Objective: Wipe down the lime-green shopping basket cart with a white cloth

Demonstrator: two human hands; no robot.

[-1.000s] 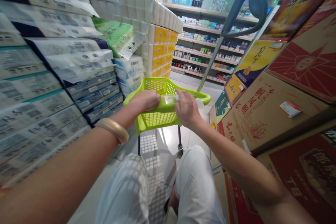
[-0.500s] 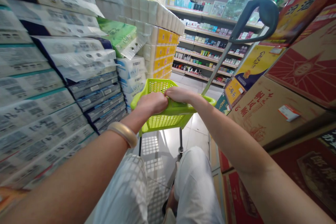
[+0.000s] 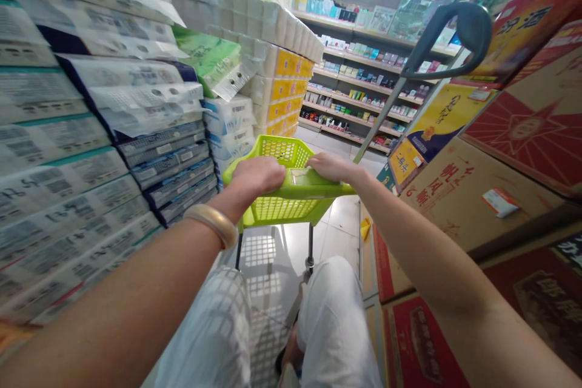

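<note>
- Gripping the near rim of a lime-green plastic shopping basket [image 3: 279, 209] with the left hand [image 3: 257, 176], fingers closed over it.
- Curling the right hand [image 3: 331, 167] over the same rim, just apart from the left.
- Standing left of the basket are stacked toilet-roll packs [image 3: 159, 151]; cardboard liquor cartons [image 3: 473, 194] are standing right of it.

The shopping basket [image 3: 279, 209] is glossy plastic (its legs [image 3: 310, 245] metal), the cartons [image 3: 473, 194] matt cardboard.

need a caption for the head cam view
Left hand and right hand rest on a lime-green shopping basket in an aisle between stacked toilet rolls and printed cartons
</note>
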